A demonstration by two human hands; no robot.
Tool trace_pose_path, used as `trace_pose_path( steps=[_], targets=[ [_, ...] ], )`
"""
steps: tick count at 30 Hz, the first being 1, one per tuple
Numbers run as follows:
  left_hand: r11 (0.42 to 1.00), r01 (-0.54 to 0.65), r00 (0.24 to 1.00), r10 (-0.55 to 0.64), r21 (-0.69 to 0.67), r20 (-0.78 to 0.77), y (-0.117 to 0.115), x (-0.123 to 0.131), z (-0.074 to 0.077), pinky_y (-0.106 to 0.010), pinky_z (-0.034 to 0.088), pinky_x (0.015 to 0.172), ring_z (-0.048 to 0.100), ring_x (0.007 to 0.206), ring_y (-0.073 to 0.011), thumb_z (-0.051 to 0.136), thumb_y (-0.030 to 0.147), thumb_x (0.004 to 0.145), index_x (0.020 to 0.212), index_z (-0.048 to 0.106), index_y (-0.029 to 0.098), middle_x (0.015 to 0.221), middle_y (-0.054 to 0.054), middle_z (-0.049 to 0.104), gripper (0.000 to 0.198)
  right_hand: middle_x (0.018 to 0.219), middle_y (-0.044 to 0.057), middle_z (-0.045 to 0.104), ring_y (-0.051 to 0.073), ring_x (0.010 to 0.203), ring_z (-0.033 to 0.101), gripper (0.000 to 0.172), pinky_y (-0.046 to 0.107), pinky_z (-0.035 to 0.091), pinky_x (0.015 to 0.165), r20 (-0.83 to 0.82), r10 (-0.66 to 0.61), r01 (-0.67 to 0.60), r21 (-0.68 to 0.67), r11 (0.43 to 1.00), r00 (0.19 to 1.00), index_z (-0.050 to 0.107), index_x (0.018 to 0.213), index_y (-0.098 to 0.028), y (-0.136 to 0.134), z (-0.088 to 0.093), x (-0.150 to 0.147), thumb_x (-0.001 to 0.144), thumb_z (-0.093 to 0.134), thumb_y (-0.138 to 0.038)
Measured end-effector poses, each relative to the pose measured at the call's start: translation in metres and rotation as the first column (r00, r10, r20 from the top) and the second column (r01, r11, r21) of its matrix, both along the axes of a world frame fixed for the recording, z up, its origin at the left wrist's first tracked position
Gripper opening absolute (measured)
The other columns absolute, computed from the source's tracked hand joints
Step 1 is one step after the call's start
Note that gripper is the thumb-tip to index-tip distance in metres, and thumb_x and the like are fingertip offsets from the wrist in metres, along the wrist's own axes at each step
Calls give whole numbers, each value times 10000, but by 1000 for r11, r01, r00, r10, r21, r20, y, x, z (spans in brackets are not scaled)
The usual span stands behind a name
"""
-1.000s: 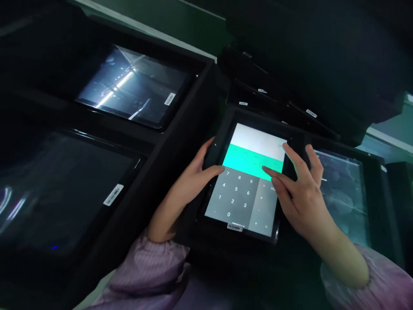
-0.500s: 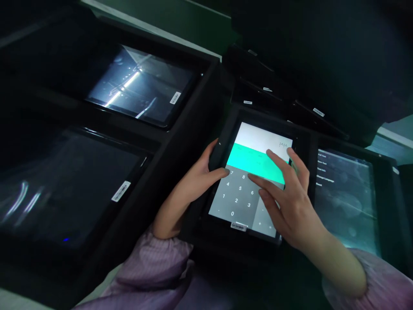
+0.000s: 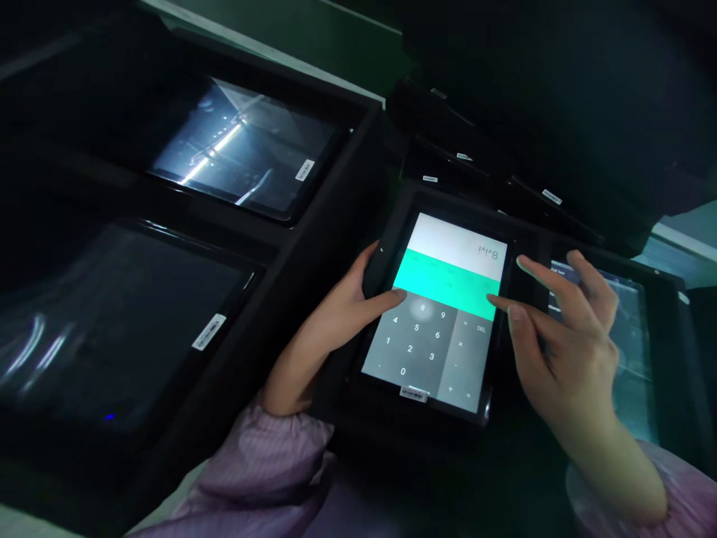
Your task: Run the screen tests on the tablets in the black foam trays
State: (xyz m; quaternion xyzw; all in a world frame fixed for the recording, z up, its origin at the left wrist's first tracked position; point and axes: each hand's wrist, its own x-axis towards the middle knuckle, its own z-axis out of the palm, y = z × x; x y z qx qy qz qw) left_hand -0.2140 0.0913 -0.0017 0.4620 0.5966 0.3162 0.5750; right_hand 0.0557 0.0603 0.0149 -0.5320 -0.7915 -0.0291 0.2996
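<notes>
Lit tablet (image 3: 442, 314) sits centre-right in a black foam tray (image 3: 520, 441), showing a calculator app: white readout strip at far end, teal band below it, grey keypad at near end. Barcode label on near bezel.

L hand (image 3: 336, 317): grips the tablet's left edge, fingers wrapped behind the edge, thumb lying on the glass at the keypad's far-left corner.

R hand (image 3: 560, 344): hovers over the tablet's right edge, fingers spread and not gripping anything; index fingertip at the teal band's right end, contact w/ glass cannot be told. Remaining fingers extend over the neighbouring tablet (image 3: 627, 351) to the right, whose dim screen shows menu text.

Two dark tablets lie left in separate trays: far one (image 3: 246, 149) w/ bright reflections, near one (image 3: 112, 329) w/ white label. Both sleeves (image 3: 269, 471) pale purple.
</notes>
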Motion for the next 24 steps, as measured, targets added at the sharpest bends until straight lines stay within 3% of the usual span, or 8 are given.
trace_pose_path(
  steps=[4, 9, 11, 16, 21, 24],
  targets=[
    [999, -28, 1000, 28, -37, 12, -3, 2, 4, -521, 442, 1368, 541, 1629, -409, 724, 478, 916, 1801, 367, 195, 1778, -129, 567, 996, 1544, 99, 742, 506, 1615, 502, 459, 764, 631, 1157, 51, -15, 17, -49, 999, 999, 838, 804, -202, 1, -7, 4, 1149, 566, -336],
    [995, -69, 998, 70, -67, 5, -4, 4, 9, -534, 457, 1364, 544, 1630, -404, 704, 448, 938, 1776, 434, 250, 1765, -79, 594, 903, 1644, 115, 661, 490, 1674, 432, 328, 797, 562, 1238, 55, 77, -75, -37, 997, 996, 890, 1176, -230, 3, -13, -8, 1151, 569, -290],
    [992, -92, 996, 94, -83, 13, -5, 4, 10, -534, 480, 1349, 575, 1604, -404, 711, 452, 947, 1768, 455, 269, 1729, -70, 634, 879, 1670, 109, 642, 497, 1691, 405, 316, 813, 548, 1244, 52, 91, -88, -56, 995, 994, 889, 1174, -233, 3, -13, -9, 1145, 577, -273],
    [992, -102, 994, 105, -80, 24, -6, 4, 10, -525, 504, 1333, 619, 1561, -400, 727, 451, 947, 1745, 501, 292, 1674, -54, 682, 844, 1597, 83, 704, 485, 1665, 433, 378, 818, 527, 1259, 16, -6, 7, -77, 997, 1000, 883, 951, -233, 2, -11, 1, 1145, 567, -307],
    [992, -99, 995, 101, -79, 25, -5, 4, 9, -518, 530, 1303, 666, 1504, -385, 711, 437, 952, 1746, 490, 274, 1596, -60, 735, 840, 1670, 103, 637, 490, 1691, 393, 332, 818, 509, 1270, 31, 59, -56, -95, 994, 998, 884, 1232, -257, 0, -16, -1, 1146, 565, -295],
    [992, -98, 994, 101, -81, 30, -5, 4, 9, -514, 536, 1292, 677, 1485, -380, 709, 446, 953, 1749, 480, 267, 1588, -65, 737, 848, 1682, 98, 629, 495, 1697, 386, 341, 813, 534, 1249, 39, 75, -71, -98, 993, 996, 879, 1250, -261, 0, -16, -4, 1153, 555, -297]
  ],
)
